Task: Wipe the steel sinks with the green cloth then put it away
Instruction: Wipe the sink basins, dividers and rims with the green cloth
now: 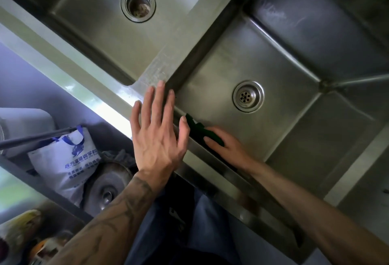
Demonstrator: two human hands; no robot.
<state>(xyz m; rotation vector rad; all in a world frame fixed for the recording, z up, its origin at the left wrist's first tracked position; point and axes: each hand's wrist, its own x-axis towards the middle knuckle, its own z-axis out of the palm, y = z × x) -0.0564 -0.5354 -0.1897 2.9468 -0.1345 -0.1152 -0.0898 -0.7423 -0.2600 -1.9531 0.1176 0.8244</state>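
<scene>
Right hand (223, 144) presses the green cloth (199, 129) flat against the near wall of the right sink (294, 88), at 7 o'clock from its drain (248, 96), likely mid-wipe; left hand (157, 130), open and empty, braces on the rim (117, 94).

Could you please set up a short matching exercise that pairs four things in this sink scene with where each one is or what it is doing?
Things:
1. left hand
2. right hand
3. green cloth
4. white bag

Places or states:
A. on the shelf below the sinks
B. spread flat on the front rim, fingers open
C. reaching into the near basin, pressing on the cloth
D. against the near basin's front wall, under a hand

Pairs: 1-B, 2-C, 3-D, 4-A
</scene>
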